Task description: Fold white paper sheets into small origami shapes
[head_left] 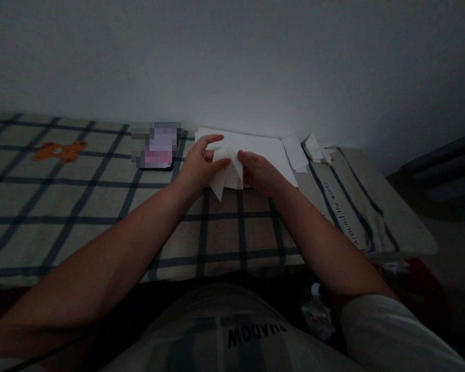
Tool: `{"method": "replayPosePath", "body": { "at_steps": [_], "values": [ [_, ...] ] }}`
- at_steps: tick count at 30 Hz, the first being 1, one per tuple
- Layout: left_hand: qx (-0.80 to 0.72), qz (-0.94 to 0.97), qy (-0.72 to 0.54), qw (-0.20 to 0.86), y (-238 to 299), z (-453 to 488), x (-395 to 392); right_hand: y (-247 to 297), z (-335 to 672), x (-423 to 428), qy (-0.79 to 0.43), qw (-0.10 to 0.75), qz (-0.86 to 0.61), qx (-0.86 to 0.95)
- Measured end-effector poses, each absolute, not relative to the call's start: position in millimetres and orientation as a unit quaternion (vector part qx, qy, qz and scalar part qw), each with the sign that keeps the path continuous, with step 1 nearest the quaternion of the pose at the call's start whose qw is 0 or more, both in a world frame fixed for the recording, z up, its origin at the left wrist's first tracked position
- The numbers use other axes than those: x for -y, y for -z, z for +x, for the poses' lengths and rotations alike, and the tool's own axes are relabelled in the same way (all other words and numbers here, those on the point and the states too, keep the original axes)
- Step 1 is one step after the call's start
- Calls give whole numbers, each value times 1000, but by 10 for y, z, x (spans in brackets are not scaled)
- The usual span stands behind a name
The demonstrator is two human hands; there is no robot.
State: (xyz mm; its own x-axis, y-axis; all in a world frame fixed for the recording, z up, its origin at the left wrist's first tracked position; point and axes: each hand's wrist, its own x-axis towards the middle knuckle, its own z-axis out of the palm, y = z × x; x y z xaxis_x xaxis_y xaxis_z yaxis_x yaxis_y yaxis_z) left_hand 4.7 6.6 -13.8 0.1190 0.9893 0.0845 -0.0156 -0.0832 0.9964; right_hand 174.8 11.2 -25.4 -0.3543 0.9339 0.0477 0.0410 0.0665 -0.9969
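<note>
Both hands meet over the middle of the table around a piece of folded white paper (228, 165), with pointed corners hanging down. My left hand (199, 164) grips its left side between thumb and fingers, the index finger stretched out above it. On the right edge, my right hand (258, 169) pinches the paper between thumb and fingertips. Beneath the hands lies a stack of white paper sheets (265, 150), partly covered by them. The exact folds are hard to make out in the dim light.
A phone (160, 147), its screen lit and blurred, lies left of the sheets. Farther left is an orange bear-shaped piece (60, 151). Paper strips (294, 152) and a folded paper bit (315, 149) lie at right on the checked tablecloth (112, 201). A wall (232, 62) stands behind.
</note>
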Motion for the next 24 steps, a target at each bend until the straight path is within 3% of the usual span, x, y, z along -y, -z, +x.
{"method": "replayPosePath", "body": {
  "at_steps": [6,15,21,24],
  "values": [
    [-447,535,-505,508,166,61,-83,299,1743,-144,-482,446,-443,611],
    [-455,556,-496,487,192,62,-111,269,1740,-121,-468,457,-460,600],
    [-492,582,-515,393,214,2,-170,215,1772,-159,-546,476,-415,551],
    [-501,606,-521,332,184,-26,-143,209,1835,-193,-506,466,-433,582]
  ]
}}
